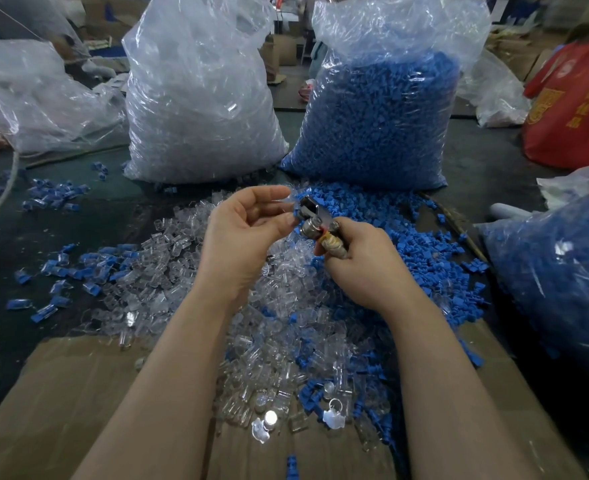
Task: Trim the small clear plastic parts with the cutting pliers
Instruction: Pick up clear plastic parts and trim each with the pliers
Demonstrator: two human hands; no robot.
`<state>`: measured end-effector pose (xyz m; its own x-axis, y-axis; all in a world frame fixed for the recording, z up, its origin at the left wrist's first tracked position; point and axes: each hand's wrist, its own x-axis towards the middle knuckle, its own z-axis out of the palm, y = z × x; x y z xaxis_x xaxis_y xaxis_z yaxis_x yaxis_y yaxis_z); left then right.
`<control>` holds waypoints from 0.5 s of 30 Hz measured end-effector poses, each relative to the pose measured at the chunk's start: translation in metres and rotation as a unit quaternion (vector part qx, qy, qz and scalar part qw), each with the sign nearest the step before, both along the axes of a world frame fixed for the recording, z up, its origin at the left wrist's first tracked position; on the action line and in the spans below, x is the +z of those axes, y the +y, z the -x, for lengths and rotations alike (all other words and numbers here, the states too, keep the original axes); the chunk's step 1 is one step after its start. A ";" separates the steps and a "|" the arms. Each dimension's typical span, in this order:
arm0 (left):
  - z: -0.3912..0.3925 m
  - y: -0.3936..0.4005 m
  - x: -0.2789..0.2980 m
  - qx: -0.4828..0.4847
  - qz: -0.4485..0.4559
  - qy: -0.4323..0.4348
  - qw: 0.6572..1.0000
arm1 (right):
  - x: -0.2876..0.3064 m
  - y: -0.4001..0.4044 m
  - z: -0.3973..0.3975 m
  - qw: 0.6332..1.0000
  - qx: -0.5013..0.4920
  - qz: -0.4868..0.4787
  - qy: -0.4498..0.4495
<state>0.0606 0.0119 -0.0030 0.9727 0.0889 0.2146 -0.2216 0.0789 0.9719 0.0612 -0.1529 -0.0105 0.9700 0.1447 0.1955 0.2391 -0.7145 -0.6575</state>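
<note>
My right hand (359, 261) grips the handles of the cutting pliers (315, 220), whose metal jaws point up and left. My left hand (241, 230) is raised just left of the jaws and pinches a small clear plastic part (288, 207) between thumb and forefinger, right at the jaws; the part is hard to make out. Below both hands lies a heap of small clear parts (189, 271) mixed with blue parts (407, 244) on the dark table and a sheet of cardboard (71, 393).
Two tall plastic bags stand behind the heap: one of clear parts (199, 98), one of blue parts (383, 112). Another bag of blue parts (563, 271) lies at the right edge. Loose blue pieces (54, 195) scatter to the left. A red sack (573, 105) sits far right.
</note>
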 end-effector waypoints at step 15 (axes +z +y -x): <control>-0.015 0.061 -0.004 0.116 0.460 0.100 0.875 | -0.011 -0.014 -0.012 0.987 -0.126 0.097 -0.035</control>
<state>0.0754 0.0731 -0.0069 0.9157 0.3344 -0.2230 -0.1685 0.8230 0.5425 0.0730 -0.1665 -0.0216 0.9651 -0.0591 0.2551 0.0767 -0.8675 -0.4914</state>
